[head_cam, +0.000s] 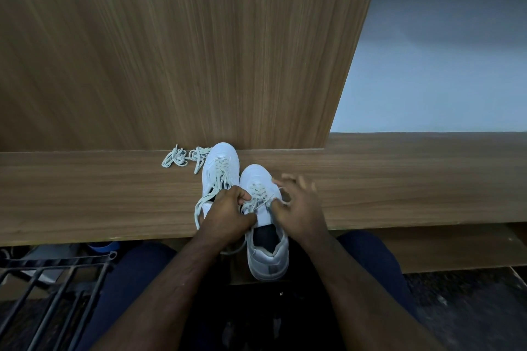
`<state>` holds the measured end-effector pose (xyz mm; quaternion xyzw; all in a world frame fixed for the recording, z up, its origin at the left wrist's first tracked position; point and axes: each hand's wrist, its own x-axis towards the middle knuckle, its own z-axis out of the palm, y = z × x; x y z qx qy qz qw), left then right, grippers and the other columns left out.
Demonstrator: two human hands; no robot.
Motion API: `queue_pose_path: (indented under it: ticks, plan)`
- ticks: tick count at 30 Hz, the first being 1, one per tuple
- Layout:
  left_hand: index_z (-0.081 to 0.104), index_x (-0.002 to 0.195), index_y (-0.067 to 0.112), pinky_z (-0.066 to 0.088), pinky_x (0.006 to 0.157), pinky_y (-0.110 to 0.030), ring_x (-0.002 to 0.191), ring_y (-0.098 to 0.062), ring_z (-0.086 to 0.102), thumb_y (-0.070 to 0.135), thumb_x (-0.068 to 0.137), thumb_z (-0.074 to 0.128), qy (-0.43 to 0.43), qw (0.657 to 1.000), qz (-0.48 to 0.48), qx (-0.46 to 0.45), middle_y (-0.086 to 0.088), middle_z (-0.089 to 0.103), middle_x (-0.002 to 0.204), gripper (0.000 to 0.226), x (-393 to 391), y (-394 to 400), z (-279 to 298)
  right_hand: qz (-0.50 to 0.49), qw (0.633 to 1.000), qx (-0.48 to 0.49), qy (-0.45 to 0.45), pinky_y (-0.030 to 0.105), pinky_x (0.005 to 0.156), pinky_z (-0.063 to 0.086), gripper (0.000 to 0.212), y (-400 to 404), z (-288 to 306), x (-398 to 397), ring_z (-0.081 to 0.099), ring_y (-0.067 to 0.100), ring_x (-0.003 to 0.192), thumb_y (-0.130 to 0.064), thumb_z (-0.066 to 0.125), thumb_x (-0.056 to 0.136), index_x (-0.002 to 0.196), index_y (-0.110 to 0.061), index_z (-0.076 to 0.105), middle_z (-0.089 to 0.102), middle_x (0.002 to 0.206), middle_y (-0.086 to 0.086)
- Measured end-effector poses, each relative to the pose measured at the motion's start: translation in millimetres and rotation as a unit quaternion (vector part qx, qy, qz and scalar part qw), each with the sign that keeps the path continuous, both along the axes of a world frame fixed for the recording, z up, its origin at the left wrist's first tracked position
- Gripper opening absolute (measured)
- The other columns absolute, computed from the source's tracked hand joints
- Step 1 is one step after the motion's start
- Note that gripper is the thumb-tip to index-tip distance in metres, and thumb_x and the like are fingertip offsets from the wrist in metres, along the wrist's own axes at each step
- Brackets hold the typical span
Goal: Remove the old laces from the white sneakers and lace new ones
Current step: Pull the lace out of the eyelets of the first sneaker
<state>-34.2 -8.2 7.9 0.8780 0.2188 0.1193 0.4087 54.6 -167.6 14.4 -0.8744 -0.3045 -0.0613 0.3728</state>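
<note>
Centrally, both hands (228, 214) (299, 208) grip laces (261, 196) near the shelf edge (114, 234).

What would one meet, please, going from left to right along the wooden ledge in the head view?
Bundle of loose laces → left sneaker → left hand → right sneaker → right hand, which is blurred.

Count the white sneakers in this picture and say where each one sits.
2. Left sneaker lies farther back on the shelf; right sneaker sits nearer, heel overhanging. None seem hidden.
</note>
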Motion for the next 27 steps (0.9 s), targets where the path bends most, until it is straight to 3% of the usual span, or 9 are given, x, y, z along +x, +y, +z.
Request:
queue_pose_path:
  ticks: [4,7,10,13,16,18,22,25,27]
  plan:
    - [0.061,0.097,0.023,0.040,0.073,-0.017,0.095,-0.011,0.057,0.019,0.068,0.079,-0.006,1.000,-0.001,0.003,-0.001,0.059,0.104,0.034,0.1,0.4,-1.6,0.058,0.991,-0.075,-0.089,0.044,0.092,0.044,0.026,8.5,-8.6,-10.6,0.047,0.023,0.116,-0.042,0.057,0.079,0.093,-0.032,0.076,0.060,0.125,-0.006]
    - [0.061,0.097,0.024,0.039,0.071,-0.016,0.094,-0.011,0.057,0.020,0.066,0.079,-0.003,1.000,0.003,0.000,0.000,0.058,0.104,0.036,0.3,1.4,-2.0,-0.012,0.998,-0.029,-0.059,0.043,0.087,0.045,0.015,7.7,-3.2,-5.3,0.050,0.022,0.104,-0.034,0.061,0.081,0.083,-0.027,0.074,0.063,0.109,-0.005]
    - [0.060,0.097,0.027,0.039,0.070,-0.015,0.094,-0.008,0.057,0.021,0.067,0.078,0.003,1.000,0.000,-0.003,0.000,0.057,0.107,0.036,0.9,1.4,-2.3,-0.073,0.997,0.001,-0.029,0.045,0.091,0.045,0.016,1.6,-2.6,3.4,0.049,0.022,0.107,-0.030,0.061,0.082,0.092,-0.024,0.072,0.062,0.113,-0.003]
    - [0.059,0.097,0.028,0.040,0.071,-0.016,0.094,-0.008,0.057,0.021,0.067,0.079,0.002,1.000,-0.002,0.000,0.000,0.058,0.108,0.037,1.2,1.9,-3.6,0.006,0.999,-0.032,-0.025,0.043,0.098,0.039,0.034,2.7,-4.0,-3.4,0.043,0.022,0.122,-0.036,0.059,0.079,0.110,-0.030,0.071,0.055,0.131,-0.005]
    - [0.060,0.098,0.026,0.040,0.073,-0.018,0.094,-0.008,0.056,0.020,0.068,0.079,-0.002,1.000,-0.004,0.006,-0.001,0.059,0.107,0.036,1.0,2.2,-4.1,0.040,0.991,-0.095,-0.090,0.046,0.095,0.041,0.024,8.0,-9.9,-10.4,0.044,0.023,0.121,-0.042,0.060,0.078,0.095,-0.033,0.075,0.057,0.128,-0.006]
    - [0.061,0.098,0.025,0.039,0.072,-0.017,0.093,-0.007,0.056,0.020,0.068,0.079,-0.004,1.000,-0.002,0.005,-0.001,0.059,0.106,0.036,0.6,2.2,-4.3,0.003,0.996,-0.058,-0.074,0.044,0.090,0.042,0.020,7.9,-7.2,-6.8,0.047,0.022,0.111,-0.041,0.058,0.079,0.084,-0.029,0.073,0.060,0.116,-0.006]
    - [0.060,0.097,0.028,0.037,0.068,-0.013,0.090,-0.003,0.054,0.021,0.067,0.078,0.000,1.000,-0.006,-0.001,0.000,0.056,0.106,0.036,0.4,2.5,-3.7,-0.079,0.997,-0.002,-0.014,0.041,0.092,0.041,0.025,-0.9,-0.1,6.4,0.048,0.022,0.106,-0.040,0.054,0.081,0.093,-0.024,0.070,0.060,0.110,-0.002]
    - [0.058,0.095,0.029,0.036,0.068,-0.011,0.090,-0.001,0.054,0.022,0.067,0.078,-0.001,1.000,-0.011,0.002,0.000,0.058,0.107,0.035,2.0,2.9,-4.8,0.009,0.999,-0.030,-0.009,0.041,0.102,0.036,0.039,0.0,-1.5,-3.2,0.040,0.022,0.124,-0.042,0.057,0.077,0.112,-0.030,0.070,0.053,0.134,-0.004]
    - [0.059,0.095,0.027,0.037,0.068,-0.011,0.090,-0.004,0.055,0.020,0.068,0.079,-0.004,1.000,-0.009,0.001,0.000,0.058,0.106,0.034,1.5,2.8,-5.7,0.053,0.995,-0.066,-0.047,0.043,0.102,0.037,0.032,4.8,-6.1,-10.6,0.039,0.022,0.127,-0.043,0.059,0.077,0.103,-0.033,0.074,0.053,0.135,-0.006]
